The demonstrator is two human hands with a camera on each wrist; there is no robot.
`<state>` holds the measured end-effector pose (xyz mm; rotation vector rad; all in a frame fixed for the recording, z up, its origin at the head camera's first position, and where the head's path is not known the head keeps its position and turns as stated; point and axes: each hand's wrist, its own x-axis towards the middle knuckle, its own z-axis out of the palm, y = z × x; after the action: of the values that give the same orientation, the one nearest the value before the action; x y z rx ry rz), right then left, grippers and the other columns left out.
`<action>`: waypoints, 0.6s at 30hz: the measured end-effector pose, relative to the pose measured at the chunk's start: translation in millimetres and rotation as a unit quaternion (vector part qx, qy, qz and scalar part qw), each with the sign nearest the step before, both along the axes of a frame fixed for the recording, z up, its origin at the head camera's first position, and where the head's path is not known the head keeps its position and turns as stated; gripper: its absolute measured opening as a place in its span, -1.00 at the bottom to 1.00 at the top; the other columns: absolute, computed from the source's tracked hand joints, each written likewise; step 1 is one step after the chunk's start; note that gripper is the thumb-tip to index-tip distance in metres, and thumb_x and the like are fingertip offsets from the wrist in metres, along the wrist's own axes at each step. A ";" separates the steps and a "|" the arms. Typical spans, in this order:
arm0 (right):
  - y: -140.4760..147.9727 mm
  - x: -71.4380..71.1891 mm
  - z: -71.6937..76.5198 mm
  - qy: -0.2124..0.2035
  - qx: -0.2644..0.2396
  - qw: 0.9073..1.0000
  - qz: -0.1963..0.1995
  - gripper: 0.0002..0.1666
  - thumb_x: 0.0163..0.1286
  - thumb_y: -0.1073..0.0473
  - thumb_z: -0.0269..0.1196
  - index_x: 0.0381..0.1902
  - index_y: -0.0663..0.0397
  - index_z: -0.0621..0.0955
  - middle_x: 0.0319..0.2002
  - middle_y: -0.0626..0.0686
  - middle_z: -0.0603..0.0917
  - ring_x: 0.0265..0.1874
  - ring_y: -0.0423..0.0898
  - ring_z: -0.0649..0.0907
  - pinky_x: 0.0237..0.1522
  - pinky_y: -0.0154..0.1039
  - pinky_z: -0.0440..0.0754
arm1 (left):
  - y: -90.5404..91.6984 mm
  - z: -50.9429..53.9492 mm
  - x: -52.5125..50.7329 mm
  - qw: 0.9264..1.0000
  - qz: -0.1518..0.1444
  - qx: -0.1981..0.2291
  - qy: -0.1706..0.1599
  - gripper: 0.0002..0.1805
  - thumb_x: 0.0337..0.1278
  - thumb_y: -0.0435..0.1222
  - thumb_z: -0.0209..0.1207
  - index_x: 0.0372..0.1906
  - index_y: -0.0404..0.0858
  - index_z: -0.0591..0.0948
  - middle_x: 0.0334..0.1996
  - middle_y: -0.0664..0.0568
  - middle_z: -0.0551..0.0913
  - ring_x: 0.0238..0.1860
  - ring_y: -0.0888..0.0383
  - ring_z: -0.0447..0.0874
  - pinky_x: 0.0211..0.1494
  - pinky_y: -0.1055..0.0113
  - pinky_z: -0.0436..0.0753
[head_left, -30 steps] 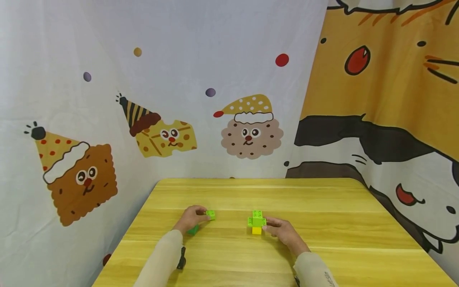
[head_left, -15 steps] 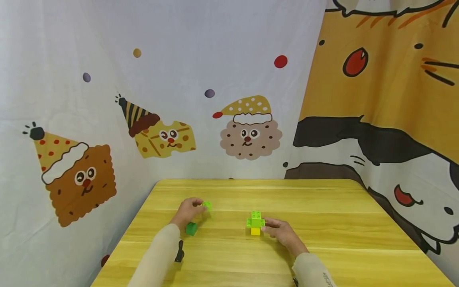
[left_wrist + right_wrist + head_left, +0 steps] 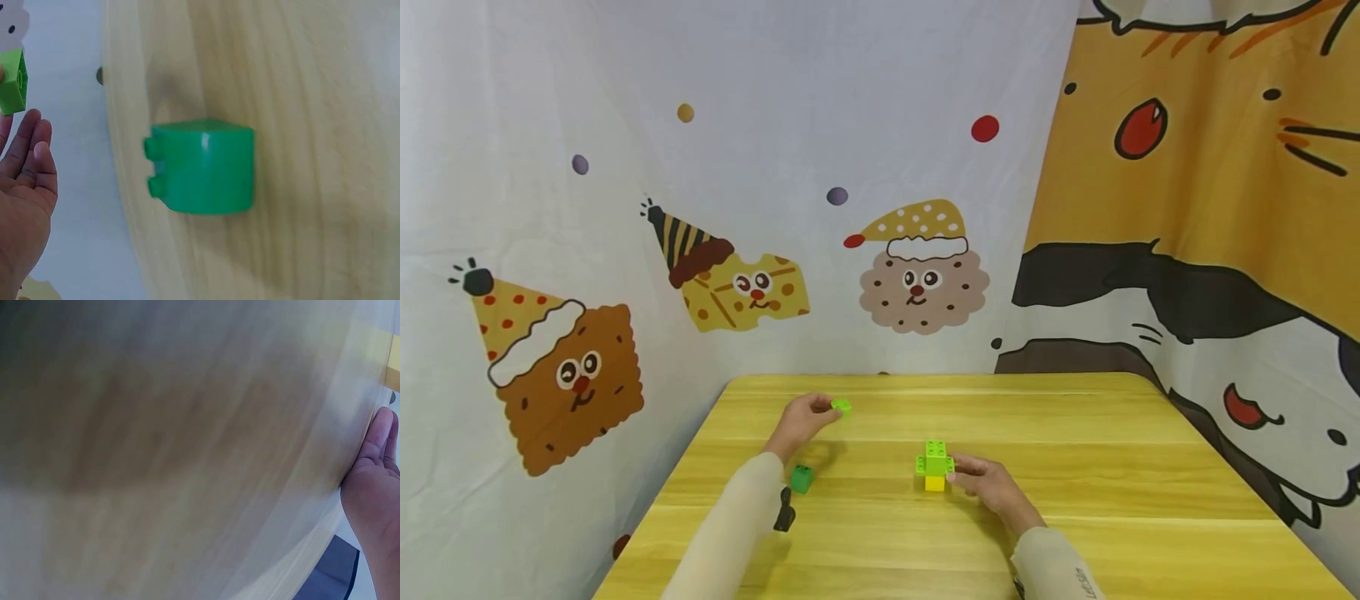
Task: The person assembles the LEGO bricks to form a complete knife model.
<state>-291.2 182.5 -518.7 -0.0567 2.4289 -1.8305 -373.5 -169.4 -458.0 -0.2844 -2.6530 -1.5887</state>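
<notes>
My left hand [image 3: 799,422] pinches a light green toy building brick [image 3: 841,407] between thumb and fingertips, raised above the table's far left part. In the left wrist view this brick [image 3: 12,81] shows its hollow underside. Below that hand, a dark green brick [image 3: 801,478] with studs on one face stands on the table, untouched. A brick build [image 3: 935,458], light green on top with a light green stud piece out to each side and yellow at the bottom, stands upright near the middle. My right hand [image 3: 996,489] holds its right side with thumb and fingers.
The wood-grain table [image 3: 1075,417] has rounded far corners. Behind it hangs a white cloth [image 3: 760,150] printed with cartoon snacks and animals. A dark strap piece [image 3: 785,510] is on the left sleeve.
My left hand has lifted the light green brick up and away from me, leaving the dark green brick fully in sight. The right hand and the build stay in place.
</notes>
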 end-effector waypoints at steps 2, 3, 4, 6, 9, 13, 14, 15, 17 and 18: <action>0.3 0.2 0.4 0.001 -0.001 1.000 -0.002 -0.42 0.32 0.10 0.39 0.25 0.18 0.58 0.10 0.19 0.64 -0.03 0.00 0.61 -0.13 -0.12 0.57 | 4.4 4.4 -0.6 1.000 -0.001 0.000 0.006 -0.67 0.24 -0.13 0.33 0.00 -0.21 0.64 -0.07 0.01 0.65 0.00 0.04 0.59 0.04 0.06 0.58; 0.5 0.3 0.7 0.001 -0.001 1.000 -0.001 -0.42 0.32 0.10 0.38 0.25 0.18 0.58 0.10 0.19 0.64 -0.03 0.00 0.61 -0.13 -0.12 0.57 | 6.8 6.3 -1.0 1.000 -0.002 -0.001 0.009 -0.67 0.24 -0.13 0.33 0.00 -0.21 0.64 -0.08 0.01 0.65 -0.01 0.05 0.59 0.03 0.07 0.59; 0.1 0.8 0.4 0.000 -0.001 1.000 0.000 -0.43 0.32 0.10 0.38 0.25 0.18 0.58 0.10 0.19 0.64 -0.03 0.00 0.61 -0.13 -0.12 0.57 | 8.8 7.8 -0.5 1.000 -0.001 -0.003 0.011 -0.67 0.24 -0.13 0.33 0.00 -0.20 0.64 -0.08 0.02 0.65 -0.02 0.06 0.59 0.03 0.08 0.59; -0.4 1.5 -0.1 -0.001 -0.004 1.000 0.002 -0.44 0.32 0.09 0.38 0.24 0.17 0.59 0.10 0.18 0.65 -0.02 0.00 0.61 -0.12 -0.12 0.57 | 13.4 10.7 0.7 1.000 0.001 -0.002 0.014 -0.66 0.24 -0.13 0.34 0.02 -0.22 0.64 -0.09 0.02 0.65 -0.03 0.06 0.60 0.02 0.08 0.59; -0.4 1.3 0.1 0.000 -0.003 1.000 0.012 -0.43 0.34 0.08 0.37 0.25 0.17 0.58 0.12 0.19 0.64 0.02 0.04 0.61 -0.10 -0.10 0.56 | 21.0 16.0 2.1 1.000 -0.003 0.004 0.014 -0.66 0.23 -0.13 0.34 0.02 -0.21 0.64 -0.11 0.03 0.65 -0.06 0.08 0.60 0.00 0.09 0.59; 0.2 -0.8 1.1 0.002 0.001 1.000 0.017 -0.42 0.35 0.06 0.36 0.27 0.16 0.57 0.15 0.20 0.62 0.06 0.06 0.60 -0.08 -0.09 0.58 | 30.8 22.0 3.8 1.000 -0.016 0.018 0.015 -0.67 0.24 -0.13 0.34 0.01 -0.20 0.64 -0.13 0.04 0.66 -0.09 0.09 0.60 -0.01 0.11 0.59; 0.4 -1.0 1.4 0.004 0.006 1.000 0.015 -0.42 0.35 0.06 0.36 0.27 0.16 0.57 0.15 0.20 0.62 0.06 0.07 0.60 -0.08 -0.09 0.58 | 33.3 23.6 4.5 0.999 -0.020 0.021 0.014 -0.68 0.24 -0.14 0.33 0.01 -0.19 0.64 -0.14 0.04 0.66 -0.10 0.09 0.60 -0.01 0.12 0.59; 0.5 -1.3 1.5 0.002 0.009 1.000 0.013 -0.41 0.35 0.05 0.36 0.28 0.16 0.56 0.15 0.20 0.62 0.05 0.06 0.60 -0.08 -0.10 0.58 | 35.4 24.3 4.6 0.999 -0.025 0.022 0.016 -0.68 0.24 -0.14 0.33 0.01 -0.19 0.64 -0.14 0.03 0.65 -0.10 0.09 0.60 -0.02 0.12 0.59; 0.3 -1.5 0.9 0.000 0.014 1.000 0.007 -0.40 0.34 0.05 0.37 0.28 0.16 0.56 0.14 0.20 0.63 0.03 0.04 0.61 -0.10 -0.12 0.59 | 39.0 25.6 5.0 0.999 -0.035 0.022 0.018 -0.68 0.25 -0.13 0.33 0.01 -0.18 0.64 -0.14 0.04 0.65 -0.11 0.09 0.59 -0.03 0.14 0.59; 0.0 -1.3 0.5 -0.001 0.015 1.000 0.004 -0.39 0.33 0.05 0.37 0.28 0.16 0.56 0.14 0.20 0.63 0.02 0.03 0.61 -0.10 -0.13 0.59 | 40.7 26.2 5.2 0.999 -0.040 0.020 0.019 -0.69 0.25 -0.12 0.33 0.00 -0.18 0.64 -0.15 0.04 0.65 -0.12 0.10 0.59 -0.04 0.14 0.59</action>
<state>-292.5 182.5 -518.2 -0.0611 2.4514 -1.7891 -368.3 -128.7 -431.8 -0.4194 -2.6082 -1.6394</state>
